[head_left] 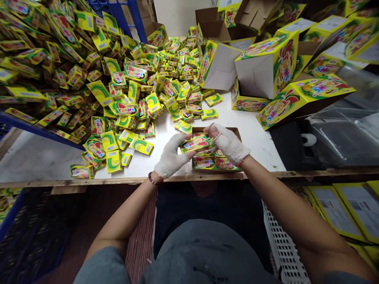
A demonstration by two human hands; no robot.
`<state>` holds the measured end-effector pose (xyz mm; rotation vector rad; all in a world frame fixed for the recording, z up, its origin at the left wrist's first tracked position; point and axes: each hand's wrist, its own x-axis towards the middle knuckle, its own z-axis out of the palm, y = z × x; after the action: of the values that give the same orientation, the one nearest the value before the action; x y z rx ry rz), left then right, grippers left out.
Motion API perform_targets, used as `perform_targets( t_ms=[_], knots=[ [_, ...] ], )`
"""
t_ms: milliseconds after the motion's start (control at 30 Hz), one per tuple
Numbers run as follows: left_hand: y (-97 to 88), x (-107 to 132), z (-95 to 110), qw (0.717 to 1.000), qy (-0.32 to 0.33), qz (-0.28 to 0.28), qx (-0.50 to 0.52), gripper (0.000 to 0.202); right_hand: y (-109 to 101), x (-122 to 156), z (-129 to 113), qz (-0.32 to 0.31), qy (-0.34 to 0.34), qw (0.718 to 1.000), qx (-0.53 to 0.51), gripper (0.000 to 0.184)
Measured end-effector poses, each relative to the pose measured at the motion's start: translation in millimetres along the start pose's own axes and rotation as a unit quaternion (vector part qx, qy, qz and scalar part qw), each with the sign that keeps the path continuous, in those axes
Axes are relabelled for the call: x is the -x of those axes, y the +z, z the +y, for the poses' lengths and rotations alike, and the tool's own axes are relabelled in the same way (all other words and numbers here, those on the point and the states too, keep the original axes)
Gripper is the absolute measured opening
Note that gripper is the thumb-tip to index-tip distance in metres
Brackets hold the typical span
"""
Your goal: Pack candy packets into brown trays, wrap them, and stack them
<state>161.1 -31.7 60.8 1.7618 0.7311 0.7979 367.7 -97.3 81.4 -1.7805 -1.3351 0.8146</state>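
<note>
My left hand (173,157), in a white glove with bare fingertips, is closed on a small yellow-green candy box (196,144). My right hand (227,144), gloved the same way, is at the box's right end with fingers bent; its fingertips partly overlap the box. Below both hands sits an open carton (238,136) at the table's front edge, with several small candy boxes (204,162) lying in rows inside. My right hand hides part of the carton. Just beyond my left fingers lies a loose candy box (183,126).
A large heap of small candy boxes (127,90) spreads over the white table (168,148) and a blue crate (59,136) at left. Open display cartons (266,67) stack up at right, beside clear plastic wrap (340,130). A white basket (281,244) stands below.
</note>
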Motion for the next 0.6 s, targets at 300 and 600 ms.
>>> perform_targets(
  t_ms=[300, 600],
  knots=[
    [-41.4, 16.3, -45.7, 0.929, 0.049, -0.016, -0.367, 0.065, -24.6, 20.3, 37.6, -0.033, 0.045, 0.989, 0.138, 0.03],
    [-138.3, 19.8, -68.6, 0.742, -0.102, -0.054, -0.66, 0.045, -31.5, -8.3, 22.5, -0.107, -0.031, 0.983, 0.149, 0.037]
  ],
)
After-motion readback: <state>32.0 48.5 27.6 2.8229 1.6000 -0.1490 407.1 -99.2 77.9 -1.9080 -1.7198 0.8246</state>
